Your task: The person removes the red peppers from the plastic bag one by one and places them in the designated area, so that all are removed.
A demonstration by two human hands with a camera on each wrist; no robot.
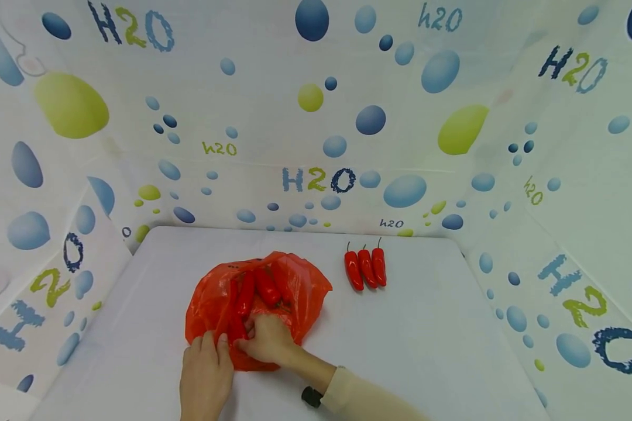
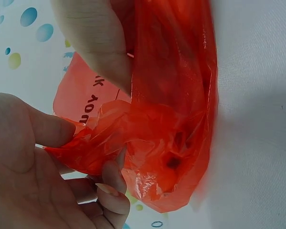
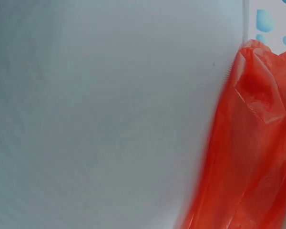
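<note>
A white backdrop [image 1: 263, 105] is filling the upper part and both sides of the head frame, showing blue and green ovals and repeating "H2O" and "h2O" in several places. Below it, a white worktop [image 1: 426, 351] is spreading across the lower frame. One red plastic bag [image 1: 313, 292] is lying open left of centre, its mouth facing up; in the left wrist view its film is bearing dark, partly hidden letters that seem to read "K YOU". At lower right, one beige sleeve [image 1: 368, 397] is covering the right forearm. The left hand [image 1: 206, 374], at lower centre-left, is pinching the bag's near edge, its grip closing thumb and fingers on the film. The right hand [image 1: 271, 339] is reaching into the bag, its fingers curling beside a pepper; whether this grip is holding that pepper or only film, I cannot tell. One black device [image 1: 312, 397] is sitting at the right wrist. At least three red peppers [image 1: 246, 293] are showing inside the bag, while three more peppers [image 1: 366, 269] are lying side by side right of centre, stems pointing up the frame.
</note>
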